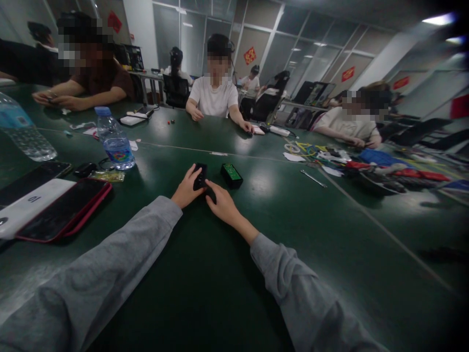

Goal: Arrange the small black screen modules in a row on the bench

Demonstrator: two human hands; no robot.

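Note:
A small black plastic piece [200,177], with small round marks on its face, is gripped by my left hand [185,189], thumb and fingers wrapped about its side. My right hand [222,204] is closed at the lower right of that piece, index fingertip against its edge. Something dark shows between its thumb and fingers; I cannot tell if it is a separate part. Just right of the hands, apart from both, an open black box [234,183] lies on the green table [227,274] with a green circuit board [231,171] facing up in it.
At left are a water bottle [119,146], a larger bottle [27,129] and a red-edged phone [69,208] among other devices. A wrench [313,179] lies to the right, before piled cables and cloth [395,171]. Several people sit around; one person [216,93] faces me across the table.

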